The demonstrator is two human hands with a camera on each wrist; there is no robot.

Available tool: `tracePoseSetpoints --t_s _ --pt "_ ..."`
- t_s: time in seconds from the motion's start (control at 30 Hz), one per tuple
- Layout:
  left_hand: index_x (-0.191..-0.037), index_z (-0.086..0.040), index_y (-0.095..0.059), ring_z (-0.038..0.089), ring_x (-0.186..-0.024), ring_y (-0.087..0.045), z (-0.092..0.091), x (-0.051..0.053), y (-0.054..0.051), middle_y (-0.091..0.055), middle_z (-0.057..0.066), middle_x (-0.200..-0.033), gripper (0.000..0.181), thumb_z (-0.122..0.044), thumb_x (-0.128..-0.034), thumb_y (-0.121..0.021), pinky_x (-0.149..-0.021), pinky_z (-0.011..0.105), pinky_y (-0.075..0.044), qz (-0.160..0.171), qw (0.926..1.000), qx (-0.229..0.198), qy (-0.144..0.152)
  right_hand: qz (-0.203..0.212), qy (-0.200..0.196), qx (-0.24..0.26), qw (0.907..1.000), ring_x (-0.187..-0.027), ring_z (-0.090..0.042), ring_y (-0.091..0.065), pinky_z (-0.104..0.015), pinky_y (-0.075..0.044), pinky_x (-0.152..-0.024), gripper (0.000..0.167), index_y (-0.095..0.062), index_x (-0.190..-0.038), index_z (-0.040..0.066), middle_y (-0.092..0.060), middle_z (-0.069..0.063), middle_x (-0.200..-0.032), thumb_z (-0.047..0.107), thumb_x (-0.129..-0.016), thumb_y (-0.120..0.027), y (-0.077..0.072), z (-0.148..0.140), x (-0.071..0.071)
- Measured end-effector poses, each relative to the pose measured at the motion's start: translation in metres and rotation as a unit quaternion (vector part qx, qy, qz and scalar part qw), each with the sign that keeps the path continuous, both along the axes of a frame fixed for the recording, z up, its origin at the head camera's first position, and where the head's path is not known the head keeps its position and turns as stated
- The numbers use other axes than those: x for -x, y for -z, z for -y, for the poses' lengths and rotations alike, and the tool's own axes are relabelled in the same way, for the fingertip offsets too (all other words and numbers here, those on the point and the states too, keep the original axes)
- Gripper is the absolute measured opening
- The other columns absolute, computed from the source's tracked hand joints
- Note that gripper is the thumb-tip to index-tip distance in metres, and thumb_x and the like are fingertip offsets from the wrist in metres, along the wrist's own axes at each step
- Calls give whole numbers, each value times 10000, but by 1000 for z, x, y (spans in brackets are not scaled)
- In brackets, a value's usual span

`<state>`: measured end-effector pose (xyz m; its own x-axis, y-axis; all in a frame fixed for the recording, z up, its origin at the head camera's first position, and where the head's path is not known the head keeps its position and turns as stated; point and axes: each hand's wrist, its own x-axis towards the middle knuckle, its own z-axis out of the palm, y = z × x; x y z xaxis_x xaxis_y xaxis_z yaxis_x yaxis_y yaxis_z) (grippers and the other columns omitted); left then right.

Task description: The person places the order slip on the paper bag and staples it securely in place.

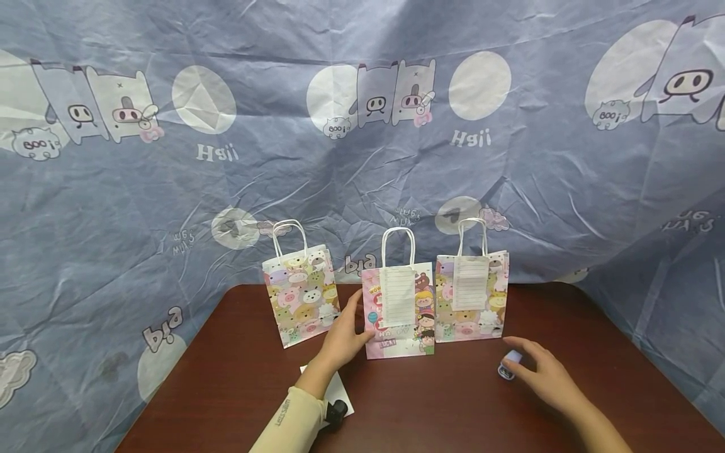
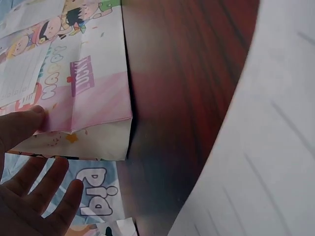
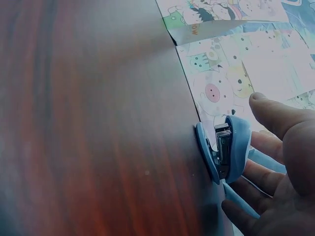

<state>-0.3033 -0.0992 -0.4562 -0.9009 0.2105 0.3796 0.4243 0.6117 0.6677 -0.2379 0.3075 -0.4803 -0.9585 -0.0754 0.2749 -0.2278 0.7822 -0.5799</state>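
L hand [image 1: 342, 333]: at L side of mid. bag; thumb over front panel, fingers along side/rear, fairly straight, hand spread around the edge. Firm grip or mere contact: can't tell.
R hand [image 1: 546, 376]: by stapler; thumb and fingers spread, relaxed, not clenched. Contact w/ stapler: can't tell.
Mid. bag [image 1: 401, 346]: pink/white cartoon print, upright on table [image 1: 442, 402] btwn the other two, a bit fwd of R bag; handle up.
Mid. slip [image 1: 399, 296]: white, lined, on bag front, from top edge down.
Stapler [image 3: 239, 147]: small, lt. blue, on table near R bag's lower R corner; metal parts visible btwn upper arm and base.
R bag [image 1: 495, 296]: animal print, upright, just beside mid. bag.
R slip [image 1: 470, 283]: white, lined, on R bag front.
L bag [image 1: 303, 296]: animal print, standing at an angle, handle up.
White sheet [image 1: 340, 396]: on table, partly hidden by L forearm.
Backdrop [image 1: 362, 176]: blue cloth, pig motifs, creased.
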Motion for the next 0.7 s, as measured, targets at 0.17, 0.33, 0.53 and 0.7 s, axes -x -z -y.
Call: tracePoseSetpoints --t_s 0.17,0.33,0.53,0.7 --pt "-1572 -211 -238 288 -1200 -614 7 -2 4 -569 112 -1347 952 -146 -821 -819 -1008 490 -500 142 9996 -202 136 -205 4 -18 9998 -1214 -426 -477 -619 -379 -938 506 -596 -1324 62 -612 -235 -1327 333 -914 -717 -3 2 -2" --pt "-1569 -206 -252 376 -1214 -592 25 -13 4 -537 175 -1379 899 -183 -851 -793 -972 534 -509 367 9991 -168 136 -667 17 -219 9975 -1204 -457 -456 -613 -356 -938 493 -614 -1290 59 -618 -234 -1303 310 -887 -749 -11 7 -4" --pt "-1550 -168 -319 400 -1294 -547 50 -32 8 -499 183 -1454 827 -219 -863 -778 -1010 604 -463 503 9984 133 -215 -805 -104 -270 9963 -1247 -465 -426 -644 -360 -945 503 -605 -1313 81 -591 -220 -1343 326 -895 -742 -25 21 -3" --pt "-1535 -166 -363 377 -1357 -491 68 -47 12 -479 165 -1489 787 -279 -871 -769 -1029 620 -440 641 9958 475 -441 -1000 -283 -178 9944 -1246 -442 -439 -644 -377 -937 484 -607 -1315 95 -604 -192 -1326 306 -900 -740 -40 37 2"
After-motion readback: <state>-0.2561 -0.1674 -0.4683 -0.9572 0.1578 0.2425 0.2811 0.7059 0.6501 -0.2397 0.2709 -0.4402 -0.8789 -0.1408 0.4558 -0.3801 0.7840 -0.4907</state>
